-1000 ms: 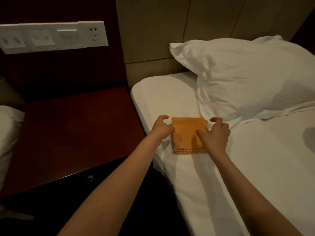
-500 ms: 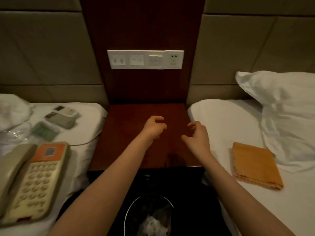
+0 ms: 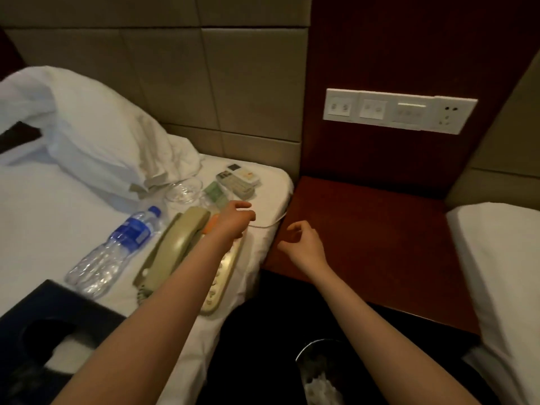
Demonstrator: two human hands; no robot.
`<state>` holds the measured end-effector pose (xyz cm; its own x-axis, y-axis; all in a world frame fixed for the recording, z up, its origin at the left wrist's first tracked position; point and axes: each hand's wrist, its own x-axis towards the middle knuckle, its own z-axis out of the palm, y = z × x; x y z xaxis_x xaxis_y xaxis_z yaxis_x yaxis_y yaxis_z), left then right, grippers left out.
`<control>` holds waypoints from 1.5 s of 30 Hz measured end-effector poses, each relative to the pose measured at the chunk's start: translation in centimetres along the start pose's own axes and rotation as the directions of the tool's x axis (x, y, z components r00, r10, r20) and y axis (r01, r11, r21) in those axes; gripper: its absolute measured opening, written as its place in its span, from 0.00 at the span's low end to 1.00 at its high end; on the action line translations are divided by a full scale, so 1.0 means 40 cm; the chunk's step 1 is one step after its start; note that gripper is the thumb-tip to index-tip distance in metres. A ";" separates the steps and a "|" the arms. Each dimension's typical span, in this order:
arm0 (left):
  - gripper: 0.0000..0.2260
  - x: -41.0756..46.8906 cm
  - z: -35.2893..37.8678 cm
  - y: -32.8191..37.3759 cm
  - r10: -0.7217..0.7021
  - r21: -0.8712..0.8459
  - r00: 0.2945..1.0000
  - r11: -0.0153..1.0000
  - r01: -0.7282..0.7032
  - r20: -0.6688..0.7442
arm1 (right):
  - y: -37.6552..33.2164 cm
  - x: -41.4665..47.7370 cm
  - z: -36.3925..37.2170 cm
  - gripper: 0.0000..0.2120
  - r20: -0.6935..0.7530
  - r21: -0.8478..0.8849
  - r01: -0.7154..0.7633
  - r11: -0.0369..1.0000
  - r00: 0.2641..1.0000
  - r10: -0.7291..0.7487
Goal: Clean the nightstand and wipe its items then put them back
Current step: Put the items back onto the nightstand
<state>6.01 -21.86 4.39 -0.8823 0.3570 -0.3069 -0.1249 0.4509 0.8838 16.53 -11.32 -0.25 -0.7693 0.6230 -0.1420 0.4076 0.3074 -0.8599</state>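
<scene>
The dark red nightstand (image 3: 371, 244) stands bare between two beds. Its items lie on the left bed (image 3: 38, 223): a beige telephone (image 3: 178, 244), a water bottle (image 3: 117, 247) on its side, a glass ashtray (image 3: 184, 190), a green packet (image 3: 215, 194) and two remotes (image 3: 239, 181). My left hand (image 3: 235, 219) hovers over the telephone's top end with loosely curled fingers, holding nothing. Above the nightstand's left front corner is my right hand (image 3: 304, 244), fingers loosely curled and empty.
A white pillow (image 3: 87, 135) lies at the head of the left bed, and a dark tissue box (image 3: 43, 331) sits near me on it. A waste bin (image 3: 321, 375) stands on the floor below. A switch panel (image 3: 399, 111) is on the wall. The right bed's edge (image 3: 496, 258) borders the nightstand.
My view has swung left, from the orange cloth on the right bed, over the nightstand, to the left bed. Both hands let go of the cloth and moved left; the left is over the telephone.
</scene>
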 end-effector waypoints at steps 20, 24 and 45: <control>0.19 0.038 -0.301 -0.287 -0.118 0.268 0.912 0.934 0.237 -0.394 | -0.021 -0.004 0.272 0.17 0.514 0.375 -0.564 0.736 0.787 0.341; 0.16 0.051 -0.311 -0.286 -0.288 0.125 0.908 0.933 0.337 -0.303 | -0.012 -0.006 0.273 0.19 0.513 0.384 -0.565 0.730 0.788 0.339; 0.14 -0.033 -0.215 -0.260 -0.252 0.309 0.952 0.904 0.295 -0.172 | 0.022 -0.057 0.134 0.16 0.529 0.463 -0.560 0.687 0.796 0.293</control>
<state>4.56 -34.05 -1.38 -0.8868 0.0854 -0.4541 -0.2331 0.7659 0.5992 15.99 -16.33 -3.33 -0.7533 0.2060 -0.6246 0.4832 -0.4710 -0.7380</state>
